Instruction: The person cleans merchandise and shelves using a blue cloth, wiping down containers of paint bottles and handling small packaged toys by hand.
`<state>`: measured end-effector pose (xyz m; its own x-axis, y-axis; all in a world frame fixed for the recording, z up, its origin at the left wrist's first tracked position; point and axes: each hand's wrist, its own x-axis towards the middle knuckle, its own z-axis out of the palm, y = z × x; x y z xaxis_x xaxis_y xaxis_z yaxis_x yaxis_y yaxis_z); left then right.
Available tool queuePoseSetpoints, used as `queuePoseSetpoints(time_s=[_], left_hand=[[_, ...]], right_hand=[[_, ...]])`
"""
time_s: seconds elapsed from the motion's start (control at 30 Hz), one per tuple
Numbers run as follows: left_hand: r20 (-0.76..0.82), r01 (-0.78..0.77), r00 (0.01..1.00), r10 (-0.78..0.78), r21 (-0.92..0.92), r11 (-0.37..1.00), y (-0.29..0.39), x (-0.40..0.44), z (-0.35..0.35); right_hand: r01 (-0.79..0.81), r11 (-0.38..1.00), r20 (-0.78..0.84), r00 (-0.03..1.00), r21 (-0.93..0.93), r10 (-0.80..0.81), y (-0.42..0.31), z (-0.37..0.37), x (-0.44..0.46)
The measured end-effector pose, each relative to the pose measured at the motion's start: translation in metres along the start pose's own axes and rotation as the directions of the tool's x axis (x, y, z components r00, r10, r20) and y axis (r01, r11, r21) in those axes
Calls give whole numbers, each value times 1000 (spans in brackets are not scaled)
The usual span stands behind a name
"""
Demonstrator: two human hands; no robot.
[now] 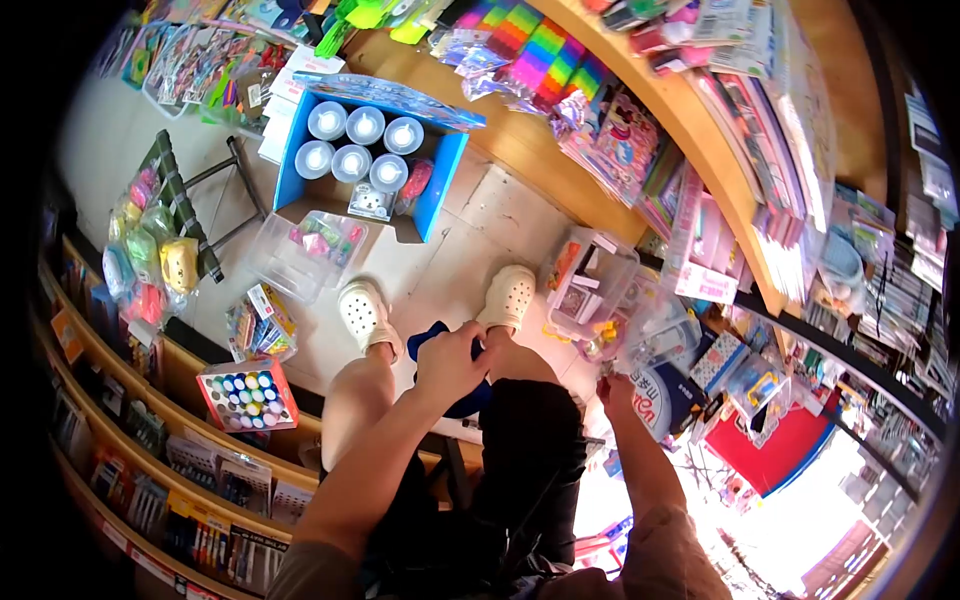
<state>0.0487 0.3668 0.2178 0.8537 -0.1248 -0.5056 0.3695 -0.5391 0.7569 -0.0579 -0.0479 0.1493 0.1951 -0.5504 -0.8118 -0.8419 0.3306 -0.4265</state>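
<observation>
My left hand (450, 365) is between my knees, its fingers curled at a dark blue, cloth-like thing (468, 403). How much of it lies inside the fingers is hidden. Off to the right, my right hand (615, 392) is closed, fingertips pressed together beside a clear plastic bag (665, 340). Whatever it may pinch is too small to make out. Just beyond that hand lies a dark blue and white round-edged package (672, 395). A clear plastic bin (592, 285) with small packaged goods sits past my right foot.
Ahead stands a blue box (283, 185) of several white-lidded cups, with a clear tub (300, 255) in front. A folding stool (185, 205) and bagged soft toys (150, 250) are left. Shelves (200, 440) curve along the left; a wooden shelf (700, 130) holds stationery at right.
</observation>
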Motion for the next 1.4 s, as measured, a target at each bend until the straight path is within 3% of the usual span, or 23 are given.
queuePoseSetpoints(time_s=[0.07, 0.13, 0.17, 0.2, 0.33, 0.37, 0.5, 0.53, 0.6, 0.7, 0.77, 0.8, 0.83, 0.93, 0.97, 1.0, 1.03, 1.33, 1.37, 1.4], left_hand=[[-10, 85, 996, -85, 10, 996, -19, -11, 22], [3, 163, 986, -164, 44, 986, -45, -25, 44], [44, 226, 973, -228, 53, 973, -48, -28, 47], [51, 222, 973, -224, 33, 974, -50, -32, 52], [103, 191, 976, -193, 33, 981, -47, -21, 60], [117, 170, 978, -174, 46, 984, -50, -16, 65], [99, 64, 992, -78, 135, 989, -42, 8, 88], [108, 34, 993, -53, 166, 985, -35, 17, 93], [133, -25, 991, -3, 204, 979, -27, 30, 103], [153, -123, 985, 85, 258, 958, -23, 48, 115], [151, -151, 982, 110, 296, 943, -20, 58, 123], [172, -159, 979, 109, 312, 937, -19, 60, 128], [194, -168, 975, 108, 328, 930, -18, 62, 133], [252, -189, 963, 99, 364, 912, -16, 63, 148], [265, -186, 960, 87, 375, 908, -16, 62, 152], [279, -181, 958, 73, 386, 905, -18, 61, 156], [277, -214, 954, 115, 358, 909, -23, 60, 160], [391, -175, 920, 0, 411, 895, -33, 70, 173], [383, -179, 923, 20, 386, 905, -30, 78, 170], [334, -137, 943, -6, 405, 904, -30, 86, 169]], right_hand=[[-50, 998, -66, 997, -29, 48, 27, -22, -26], [-39, 992, 26, 999, -124, 43, 56, -47, -51], [-82, 996, -114, 990, 36, 85, 72, -49, -60], [-121, 990, -182, 974, 79, 133, 76, -48, -78], [-140, 984, -178, 971, 108, 158, 118, -82, -79], [-185, 983, -303, 936, 10, 179, 118, -79, -77], [-233, 970, -291, 935, -69, 204, 141, -114, -19], [-146, 929, -416, 909, -341, -10, 140, -107, -17], [-103, 800, -388, 906, -592, -170, 155, -125, 11], [-11, 631, -265, 913, -776, -310, 201, -156, 67], [-3, 664, -286, 904, -748, -319, 232, -163, 91], [-21, 751, -333, 904, -660, -267, 236, -160, 90], [-7, 621, -283, 894, -784, -348, 243, -157, 84], [96, 510, -191, 855, -855, -482, 226, -137, 55], [-79, 725, -440, 837, -684, -324, 229, -129, 59], [-139, 765, -543, 783, -629, -304, 229, -121, 58], [-145, 786, -543, 795, -601, -269, 227, -120, 52], [-223, 887, -645, 757, -405, -104, 288, -117, 49], [-147, 837, -580, 782, -527, -228, 319, -126, 62], [-214, 832, -578, 802, -512, -150, 354, -139, 85]])
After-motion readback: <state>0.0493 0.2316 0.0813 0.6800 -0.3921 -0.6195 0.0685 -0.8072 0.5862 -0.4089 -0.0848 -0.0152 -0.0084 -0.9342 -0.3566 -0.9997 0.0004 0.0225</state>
